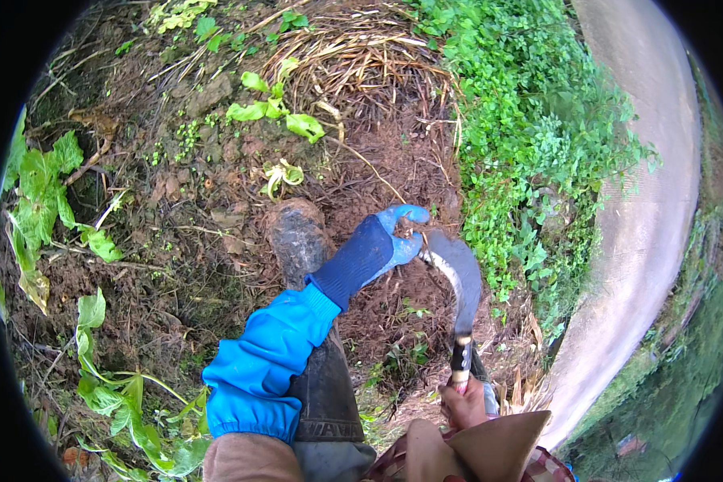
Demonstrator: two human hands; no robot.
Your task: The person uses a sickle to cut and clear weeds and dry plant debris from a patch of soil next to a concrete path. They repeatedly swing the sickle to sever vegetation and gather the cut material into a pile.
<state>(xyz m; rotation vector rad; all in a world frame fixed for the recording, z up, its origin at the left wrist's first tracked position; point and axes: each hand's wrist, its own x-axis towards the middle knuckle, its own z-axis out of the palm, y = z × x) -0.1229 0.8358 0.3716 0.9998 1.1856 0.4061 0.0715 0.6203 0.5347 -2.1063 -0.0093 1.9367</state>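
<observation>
My left hand [400,235], in a blue coated work glove with a dark blue cuff, reaches over bare reddish soil [379,319]. Its fingers and thumb curve apart around brown debris at the palm; whether any of it is gripped is unclear. Right beside those fingertips is the tip of a sickle's curved steel blade [467,277]. My bare right hand [465,402] is closed around the sickle's handle [461,358], lower in the view. A bright blue sleeve cover [265,361] wraps my left forearm. Under that arm stands a muddy black rubber boot [325,385].
Dry straw [361,54] is heaped at the top. Leafy green plants [512,132] border the soil on the right, with a pale paved path [644,199] beyond. Broad-leaved plants [42,193] grow at the left, and a small leafy seedling [271,108] stands ahead of the boot.
</observation>
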